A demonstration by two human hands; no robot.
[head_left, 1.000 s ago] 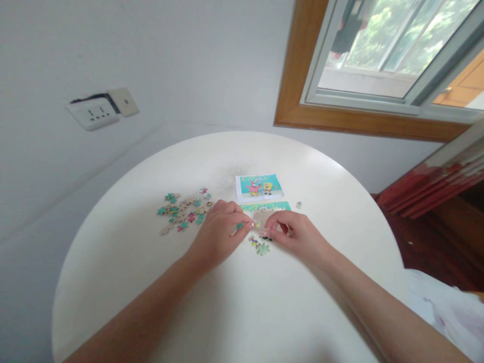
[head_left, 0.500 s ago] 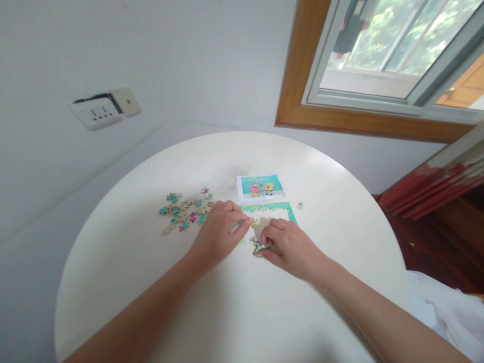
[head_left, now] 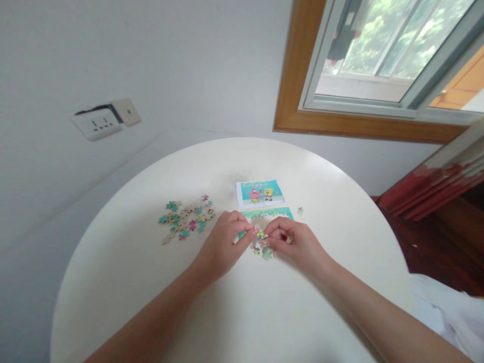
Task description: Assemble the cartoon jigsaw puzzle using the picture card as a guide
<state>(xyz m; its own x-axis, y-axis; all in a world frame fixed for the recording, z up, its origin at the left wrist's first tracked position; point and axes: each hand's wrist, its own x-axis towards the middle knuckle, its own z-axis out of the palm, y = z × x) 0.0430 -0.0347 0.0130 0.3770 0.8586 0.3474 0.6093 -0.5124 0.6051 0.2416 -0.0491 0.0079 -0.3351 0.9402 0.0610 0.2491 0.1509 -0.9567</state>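
Note:
Between my hands is a small yellow-green puzzle piece. My left hand pinches it from the left, thumb and forefinger together. My right hand has its fingertips pressed together at the right side of the same piece. Just below lie joined pieces, one of them pale green. The teal puzzle frame sits behind my hands, which partly cover it. Beyond it lies a picture card with a pink and a yellow cartoon figure.
A pile of loose puzzle pieces lies on the left of the round white table. One small piece rests right of the frame. Wall sockets, a window and a red curtain surround the table.
My right hand has moved up from the lower joined pieces to the small piece by my left fingertips. The lower pieces now show more. The view has tilted slightly.

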